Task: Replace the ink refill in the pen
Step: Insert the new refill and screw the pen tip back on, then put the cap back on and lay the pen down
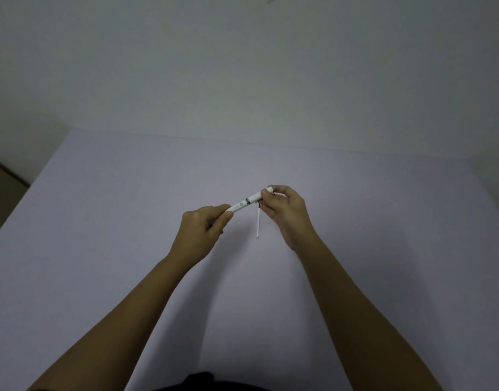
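Holding the white pen (247, 200) above the table (101, 221), left hand (203, 225) pinching one end, right hand (285, 210) gripping the other plus a thin refill (258, 222) dangling below. Probably best twisting gently, keeping that refill pinned.

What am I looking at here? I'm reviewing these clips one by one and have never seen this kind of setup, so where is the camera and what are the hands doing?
There is no machine: a person works bare-handed, and the single picture comes from a wide-angle camera worn on their head, looking forward and down. That is why both forearms reach in from the bottom. The left hand and the right hand each grip one end of a white pen, held tilted above a pale table. A thin white refill shows just below the pen beside the right hand; whether it lies on the table or hangs from the fingers cannot be told. Nothing else shows on the table.
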Action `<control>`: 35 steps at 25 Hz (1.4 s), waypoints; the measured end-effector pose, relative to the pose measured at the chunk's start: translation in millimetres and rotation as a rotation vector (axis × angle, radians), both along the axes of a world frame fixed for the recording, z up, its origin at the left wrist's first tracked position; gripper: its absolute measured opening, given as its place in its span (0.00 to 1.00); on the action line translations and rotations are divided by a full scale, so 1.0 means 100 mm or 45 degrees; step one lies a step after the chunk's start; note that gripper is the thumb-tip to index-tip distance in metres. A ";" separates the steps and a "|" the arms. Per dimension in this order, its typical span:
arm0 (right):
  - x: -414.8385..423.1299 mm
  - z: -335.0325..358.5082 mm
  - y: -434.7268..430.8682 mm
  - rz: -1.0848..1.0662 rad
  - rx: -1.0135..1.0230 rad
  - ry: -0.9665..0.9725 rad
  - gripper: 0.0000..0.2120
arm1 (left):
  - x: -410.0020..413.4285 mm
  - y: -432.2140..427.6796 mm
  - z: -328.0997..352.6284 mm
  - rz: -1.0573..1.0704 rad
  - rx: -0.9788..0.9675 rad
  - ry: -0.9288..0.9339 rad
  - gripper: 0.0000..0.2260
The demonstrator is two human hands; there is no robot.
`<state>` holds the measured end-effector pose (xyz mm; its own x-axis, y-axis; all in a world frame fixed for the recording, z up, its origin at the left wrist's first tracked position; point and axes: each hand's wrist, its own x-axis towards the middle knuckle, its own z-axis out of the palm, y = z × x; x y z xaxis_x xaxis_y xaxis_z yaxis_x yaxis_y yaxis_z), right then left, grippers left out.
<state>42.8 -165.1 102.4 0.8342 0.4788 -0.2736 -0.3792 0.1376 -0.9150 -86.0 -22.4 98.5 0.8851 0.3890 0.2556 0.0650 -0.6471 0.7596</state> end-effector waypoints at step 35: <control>0.16 -1.72 -0.12 0.494 -1.625 -0.951 0.28 | 0.76 -0.18 -1.26 0.276 0.107 0.591 0.13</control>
<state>58.8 -177.2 -69.9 0.8467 0.4715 -0.2465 0.3823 -0.8614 -0.3344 -10.5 -40.1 -27.6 0.8140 0.5711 -0.1064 0.5222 -0.6391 0.5647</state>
